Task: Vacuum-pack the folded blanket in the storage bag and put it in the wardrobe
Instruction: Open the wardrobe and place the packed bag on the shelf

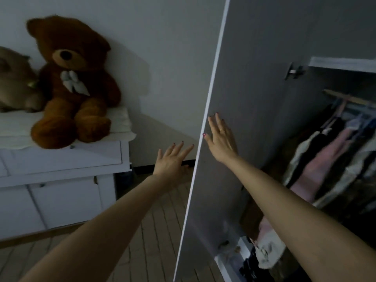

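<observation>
The wardrobe door stands open, and its thin white edge runs from the top of the picture down to the floor, right between the person's two arms. To the left of that edge there is bare wood floor and a stretch of wall. Further left stands a white cabinet with a big brown teddy bear sitting on top. The right hand lies flat on the inside face of the door, fingers straight and spread, with the thumb at the door's edge. It grips nothing. The left hand is on the other side of the door, near the edge, fingers straight and a little apart, holding nothing. It is too dim to tell if it touches the door. To the right, inside the wardrobe, clothes hang from a rail. The blanket and the storage bag cannot be seen here.
</observation>
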